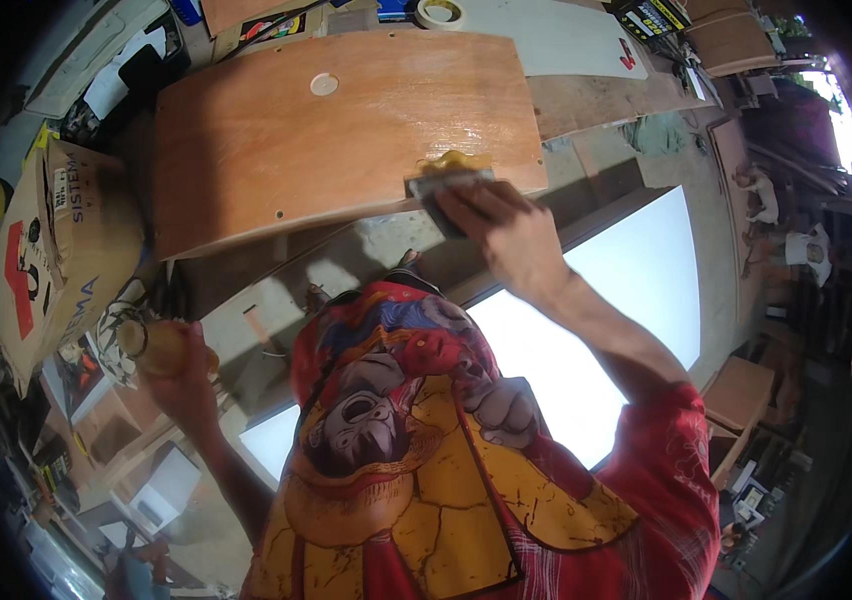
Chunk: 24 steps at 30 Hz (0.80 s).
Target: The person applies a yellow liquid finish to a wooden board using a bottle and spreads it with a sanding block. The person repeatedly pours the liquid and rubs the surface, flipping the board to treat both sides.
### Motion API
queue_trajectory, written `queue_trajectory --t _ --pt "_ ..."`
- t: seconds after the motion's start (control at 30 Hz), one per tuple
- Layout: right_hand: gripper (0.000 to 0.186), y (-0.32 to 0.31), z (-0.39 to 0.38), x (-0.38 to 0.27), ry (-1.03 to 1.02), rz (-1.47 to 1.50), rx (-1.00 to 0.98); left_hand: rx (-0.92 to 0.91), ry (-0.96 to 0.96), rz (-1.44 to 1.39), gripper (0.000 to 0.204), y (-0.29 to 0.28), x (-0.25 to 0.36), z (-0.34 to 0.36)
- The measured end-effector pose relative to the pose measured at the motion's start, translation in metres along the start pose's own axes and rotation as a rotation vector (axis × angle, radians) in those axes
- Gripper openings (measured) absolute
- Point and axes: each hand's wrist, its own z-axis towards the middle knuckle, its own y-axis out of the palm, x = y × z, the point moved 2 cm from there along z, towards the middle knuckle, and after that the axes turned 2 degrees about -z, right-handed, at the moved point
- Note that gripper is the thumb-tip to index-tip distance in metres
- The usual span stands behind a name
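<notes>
A reddish-brown wooden panel lies in front of me, with small holes along its edges and a round pale spot near its far side. My right hand grips a flat scraper at the panel's near right edge. Thick amber adhesive is heaped along the blade. Beyond it, part of the panel's surface shines wet. Low on the left, away from the panel, my left hand is wrapped round a jar of yellowish-amber stuff. The fingers partly hide that jar.
Left of the panel stands a big cardboard box. A bright white panel lies to my right. A tape roll and a white sheet rest at the far side. Two people are in the right background.
</notes>
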Motion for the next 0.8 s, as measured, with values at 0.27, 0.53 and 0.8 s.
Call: queue_trajectory --t 0.27,0.53,0.8 --pt "0.034 -0.009 0.046 0.130 0.297 0.358 -0.259 -0.011 -0.062 -0.074 0.030 0.010 -0.005 0.011" --pt "0.050 0.045 0.126 0.156 0.078 0.460 -0.593 -0.031 -0.059 0.002 0.035 -0.001 0.011 0.007" --pt "0.046 0.053 0.108 0.122 -0.003 0.481 -0.578 0.105 -0.038 0.091 0.034 -0.011 -0.002 -0.007"
